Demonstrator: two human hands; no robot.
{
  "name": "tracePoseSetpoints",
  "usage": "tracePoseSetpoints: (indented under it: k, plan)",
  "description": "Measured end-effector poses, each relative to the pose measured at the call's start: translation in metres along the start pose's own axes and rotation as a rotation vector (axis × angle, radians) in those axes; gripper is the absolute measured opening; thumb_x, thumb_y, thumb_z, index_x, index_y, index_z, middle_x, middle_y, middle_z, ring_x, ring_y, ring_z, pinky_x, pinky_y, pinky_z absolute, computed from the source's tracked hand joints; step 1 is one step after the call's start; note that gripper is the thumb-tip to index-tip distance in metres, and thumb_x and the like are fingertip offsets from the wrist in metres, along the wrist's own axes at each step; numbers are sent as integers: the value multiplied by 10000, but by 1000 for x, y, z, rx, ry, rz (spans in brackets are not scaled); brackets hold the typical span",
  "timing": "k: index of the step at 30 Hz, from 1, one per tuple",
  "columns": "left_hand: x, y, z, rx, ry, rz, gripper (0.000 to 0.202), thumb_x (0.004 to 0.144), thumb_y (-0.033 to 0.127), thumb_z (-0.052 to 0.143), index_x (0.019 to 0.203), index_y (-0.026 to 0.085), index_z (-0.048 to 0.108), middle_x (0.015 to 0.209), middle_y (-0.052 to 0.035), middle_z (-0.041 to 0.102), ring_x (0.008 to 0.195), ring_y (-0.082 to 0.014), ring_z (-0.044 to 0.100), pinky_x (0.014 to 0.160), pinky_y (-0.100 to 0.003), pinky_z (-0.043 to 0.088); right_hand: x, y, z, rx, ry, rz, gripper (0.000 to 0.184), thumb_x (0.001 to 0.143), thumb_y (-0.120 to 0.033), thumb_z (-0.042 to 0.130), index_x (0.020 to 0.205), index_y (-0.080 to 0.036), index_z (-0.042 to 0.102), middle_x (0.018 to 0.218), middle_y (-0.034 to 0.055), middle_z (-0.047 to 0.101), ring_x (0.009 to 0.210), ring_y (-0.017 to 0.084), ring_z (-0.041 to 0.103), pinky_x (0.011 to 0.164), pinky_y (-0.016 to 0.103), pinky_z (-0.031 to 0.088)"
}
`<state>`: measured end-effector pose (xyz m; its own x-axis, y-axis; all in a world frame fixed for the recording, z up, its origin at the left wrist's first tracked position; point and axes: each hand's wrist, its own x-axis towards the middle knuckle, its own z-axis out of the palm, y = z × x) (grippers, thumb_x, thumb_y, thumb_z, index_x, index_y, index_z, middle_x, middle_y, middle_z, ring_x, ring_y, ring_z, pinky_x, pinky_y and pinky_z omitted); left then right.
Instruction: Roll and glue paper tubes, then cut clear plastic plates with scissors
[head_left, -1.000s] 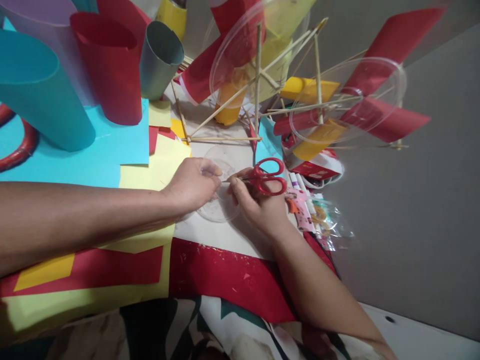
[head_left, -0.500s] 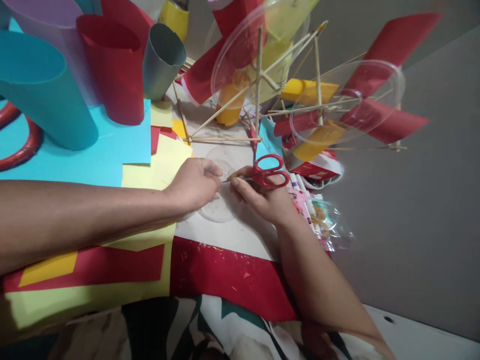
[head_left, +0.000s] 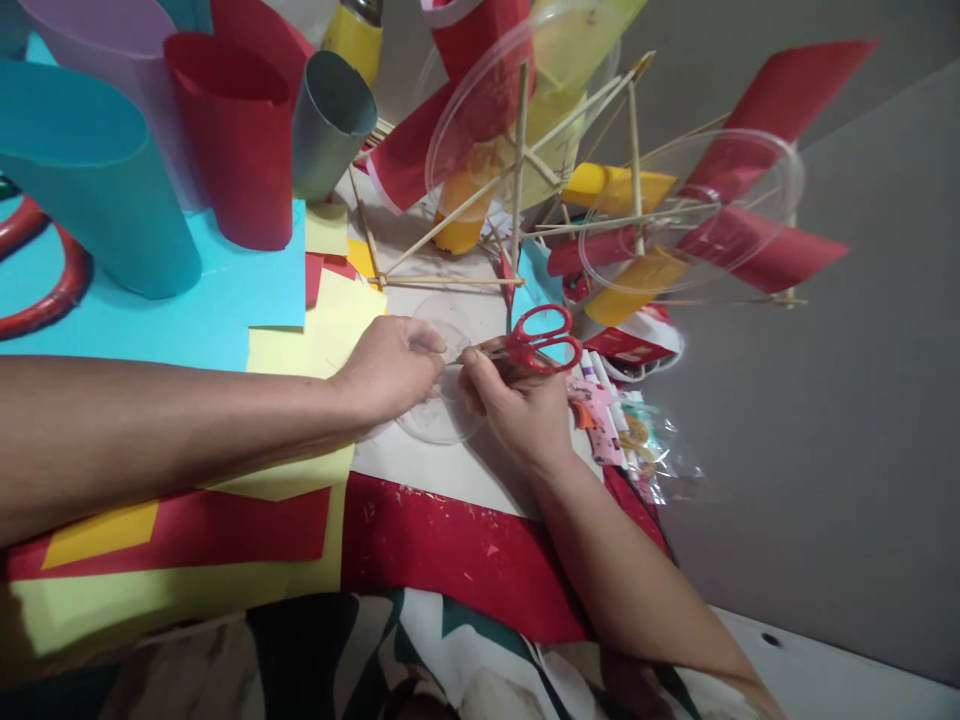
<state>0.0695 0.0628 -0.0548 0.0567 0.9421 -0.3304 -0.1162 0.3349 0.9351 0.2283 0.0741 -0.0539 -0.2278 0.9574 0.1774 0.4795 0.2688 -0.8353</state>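
My right hand (head_left: 517,405) is closed around the metal blades of a pair of red-handled scissors (head_left: 546,340). The handles stick out to the right, and the tip points at my left fingertips. My left hand (head_left: 394,368) is closed in a pinch over a clear round plastic lid (head_left: 439,425) on the white surface. What those fingers pinch is hidden. A second clear round outline (head_left: 439,308) shows just behind my hands; whether it is a separate piece I cannot tell.
Behind my hands stands a bamboo-stick frame (head_left: 450,283) carrying plastic discs and red paper blades (head_left: 780,245). Paper tubes (head_left: 229,150) stand on blue sheets at left, near a red ring-like handle (head_left: 75,280). Yellow and red paper (head_left: 247,525) lies in front; markers (head_left: 611,390) lie right.
My right hand and forearm have shifted slightly left, with the scissors turned a little in the grip. My left hand stays nearly in place.
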Motion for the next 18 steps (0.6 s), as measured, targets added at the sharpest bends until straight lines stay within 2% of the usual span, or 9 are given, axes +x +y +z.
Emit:
tracePoseSetpoints:
  k: [2, 6, 9, 12, 15, 18]
  plan:
    - [0, 0, 0, 3, -2, -9, 118, 816, 34, 622, 793, 149, 642, 639, -18, 652, 590, -132, 630, 604, -253, 539, 4, 1, -6, 39, -64, -5, 248, 888, -403, 655, 749, -213, 578, 559, -20, 585, 398, 105, 471, 403, 262, 378]
    - [0, 1, -1, 24, 2, -21, 105, 825, 45, 624, 809, 144, 654, 643, -21, 657, 580, -134, 635, 599, -255, 530, 12, 1, -16, -24, -226, -125, 295, 911, -434, 646, 729, -206, 601, 561, -15, 568, 441, 108, 485, 445, 266, 407]
    - [0, 1, -1, 39, -2, -13, 94, 821, 51, 638, 809, 141, 665, 652, -22, 656, 584, -137, 637, 606, -263, 533, 15, 3, -19, -38, -266, -161, 298, 909, -456, 645, 754, -202, 618, 611, -3, 597, 477, 107, 504, 461, 259, 422]
    - [1, 0, -1, 34, -7, 1, 96, 817, 49, 647, 795, 140, 666, 658, -24, 657, 580, -138, 632, 618, -279, 545, 15, 8, -17, 2, -230, -136, 292, 894, -464, 665, 773, -201, 620, 592, -14, 584, 461, 102, 499, 448, 249, 412]
    - [2, 0, -1, -37, -4, 5, 113, 809, 32, 654, 771, 139, 656, 653, -22, 651, 580, -133, 623, 616, -279, 556, 13, 13, -13, 39, -127, -106, 257, 878, -441, 680, 800, -202, 629, 552, -34, 556, 436, 99, 477, 440, 248, 407]
    - [2, 0, 0, -118, 22, 0, 111, 810, 29, 656, 772, 133, 660, 662, -25, 650, 589, -129, 626, 605, -266, 556, 10, 17, -10, 2, -34, -139, 180, 886, -372, 657, 829, -201, 662, 599, -13, 611, 493, 117, 536, 495, 266, 456]
